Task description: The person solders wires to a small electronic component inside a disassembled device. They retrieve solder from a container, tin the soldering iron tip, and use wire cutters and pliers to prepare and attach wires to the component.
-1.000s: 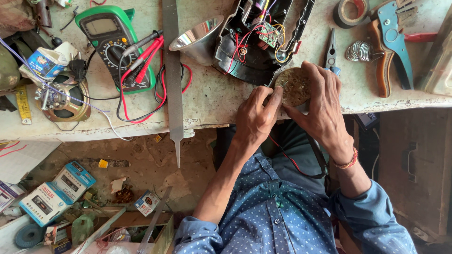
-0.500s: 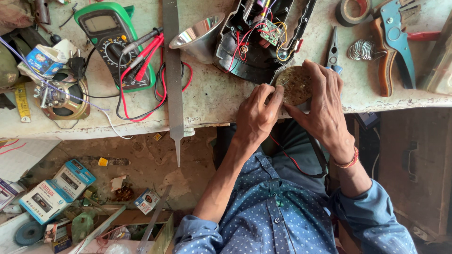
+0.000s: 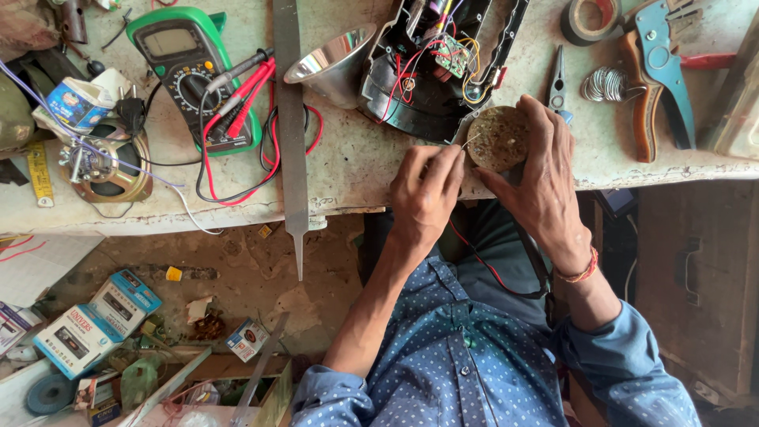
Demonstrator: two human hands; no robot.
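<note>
Setting: worn, pale workbench (image 3: 356,170) seen from above, with a dusty floor below its front edge.
Round board: a brown, speckled circular circuit board (image 3: 496,136) is held at the bench's front edge, just below the opened black device casing (image 3: 431,75).
Right hand: the right hand (image 3: 541,186) is curled round the right side of the round board, thumb under its lower rim and fingers over its top and right edge; it is closed on the board.
Left hand: the left hand (image 3: 423,194) is set just left of the board, fingertips pinched together on a thin wire lead (image 3: 472,140) that reaches the board's left edge.
Relative position: the board lies between the two hands, touching the right one, joined to the left one only by the lead.
Nearby: a shiny metal reflector cone (image 3: 332,67), a long flat file (image 3: 290,119), a green multimeter (image 3: 190,63) with red and black probes, small pliers (image 3: 558,83).
</note>
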